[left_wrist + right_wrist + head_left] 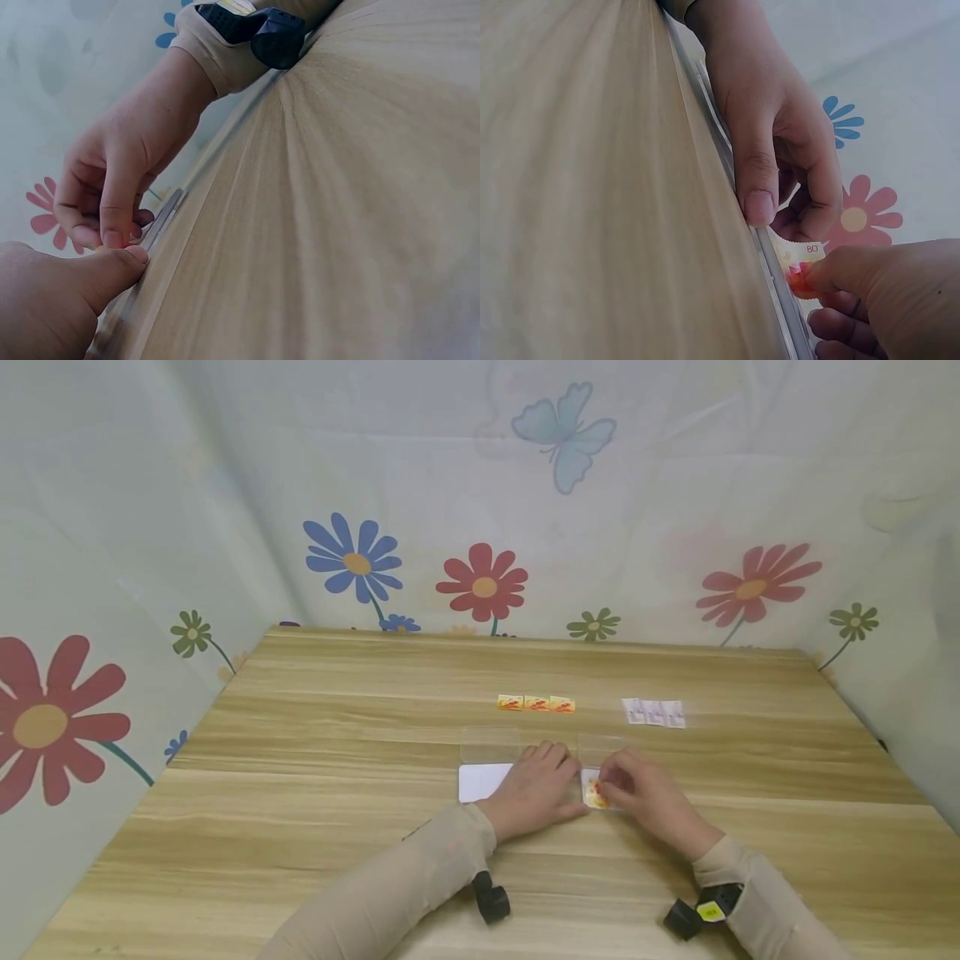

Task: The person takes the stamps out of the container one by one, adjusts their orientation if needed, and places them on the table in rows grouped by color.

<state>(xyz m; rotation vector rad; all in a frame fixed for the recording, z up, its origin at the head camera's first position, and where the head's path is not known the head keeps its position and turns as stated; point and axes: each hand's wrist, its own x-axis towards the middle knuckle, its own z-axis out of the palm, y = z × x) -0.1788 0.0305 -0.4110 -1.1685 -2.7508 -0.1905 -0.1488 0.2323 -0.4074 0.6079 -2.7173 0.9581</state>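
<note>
A yellow-and-red postage stamp (pixel 799 277) with toothed edges and an "80" is pinched between the thumb and fingers of my right hand (pixel 648 793). In the head view this stamp lies over a small white card (pixel 589 774), partly hidden by the fingers. My left hand (pixel 534 789) lies palm down over the right part of a white rectangle (pixel 480 782). Its thumb (pixel 759 206) presses near the edge of the flat holder (pixel 780 300), close to the stamp. Behind the white pieces lie clear plastic flaps (pixel 490 745), hard to make out.
Farther back on the wooden table (pixel 360 693) lies a row of yellow-and-red stamps (pixel 537 703). To their right is a row of pale purple stamps (pixel 654 712). A flowered curtain (pixel 420 468) hangs behind the table. Each wrist wears a black camera (pixel 491 900).
</note>
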